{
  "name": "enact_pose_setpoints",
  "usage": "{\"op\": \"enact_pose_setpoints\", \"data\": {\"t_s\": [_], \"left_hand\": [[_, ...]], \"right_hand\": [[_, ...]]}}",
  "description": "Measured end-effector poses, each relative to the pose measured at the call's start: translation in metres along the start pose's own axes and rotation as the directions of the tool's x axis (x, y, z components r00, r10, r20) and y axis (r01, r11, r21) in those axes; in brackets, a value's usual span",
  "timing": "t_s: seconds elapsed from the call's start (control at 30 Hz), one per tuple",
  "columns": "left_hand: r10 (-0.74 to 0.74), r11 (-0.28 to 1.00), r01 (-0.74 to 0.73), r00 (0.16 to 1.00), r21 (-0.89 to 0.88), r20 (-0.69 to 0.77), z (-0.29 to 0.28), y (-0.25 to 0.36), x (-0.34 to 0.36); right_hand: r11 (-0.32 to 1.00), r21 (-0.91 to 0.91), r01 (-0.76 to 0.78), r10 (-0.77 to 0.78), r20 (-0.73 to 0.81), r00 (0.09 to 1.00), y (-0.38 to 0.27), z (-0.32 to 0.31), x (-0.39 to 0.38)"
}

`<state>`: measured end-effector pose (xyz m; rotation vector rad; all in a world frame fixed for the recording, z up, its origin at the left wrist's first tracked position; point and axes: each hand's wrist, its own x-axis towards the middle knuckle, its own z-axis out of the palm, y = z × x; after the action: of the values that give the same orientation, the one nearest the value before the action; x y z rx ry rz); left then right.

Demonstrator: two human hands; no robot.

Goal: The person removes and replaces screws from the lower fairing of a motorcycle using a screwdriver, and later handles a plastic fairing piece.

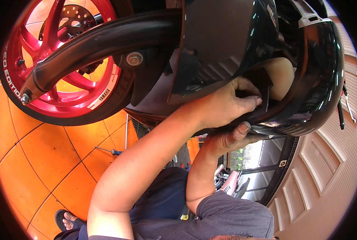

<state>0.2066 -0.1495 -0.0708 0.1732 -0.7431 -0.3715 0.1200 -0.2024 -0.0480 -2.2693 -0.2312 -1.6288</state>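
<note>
My left hand reaches in at the edge of an opening in the glossy black body panel of a motorbike. Its fingers are curled and the thumb is pressed in, close to a thin dark flap; what they grip, if anything, is hidden. Just beyond the flap, a rounded cream-coloured part shows inside the opening. Lower in the picture, my right hand lies against the panel's edge, its thumb standing apart and its fingers stretched along it, partly hidden.
A red wheel with a black tyre is at the upper left, crossed by a thick black tube. On the orange tiled floor lies a screwdriver. A pink motorbike stands behind my right arm.
</note>
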Motion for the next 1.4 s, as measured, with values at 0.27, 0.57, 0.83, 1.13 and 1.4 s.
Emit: {"op": "enact_pose_setpoints", "data": {"t_s": [0.27,0.57,0.83,1.13,1.4], "left_hand": [[0.281,0.922,-0.264,0.959,0.285,-0.022,0.004,0.0,-0.006],[0.384,0.774,-0.374,0.919,0.51,0.09,0.0,0.017,-0.005],[-0.122,0.964,0.142,0.987,0.223,-0.102,0.007,0.025,-0.003],[-0.111,0.987,0.122,0.989,0.105,-0.099,0.007,0.009,-0.003],[-0.121,0.992,0.12,0.992,-0.025,-0.042,0.0,0.005,0.002]], "right_hand": [[0.999,-0.032,-0.043,0.041,-0.077,0.996,0.0,-0.001,-0.003],[0.987,-0.138,-0.083,0.068,-0.109,0.992,0.032,-0.038,-0.014],[1.0,-0.024,0.009,-0.012,-0.128,0.992,0.014,-0.008,-0.004],[0.998,-0.055,0.042,-0.045,-0.06,0.997,0.006,-0.005,0.0],[0.994,-0.081,0.067,-0.073,-0.075,0.995,0.006,-0.002,-0.002]]}}
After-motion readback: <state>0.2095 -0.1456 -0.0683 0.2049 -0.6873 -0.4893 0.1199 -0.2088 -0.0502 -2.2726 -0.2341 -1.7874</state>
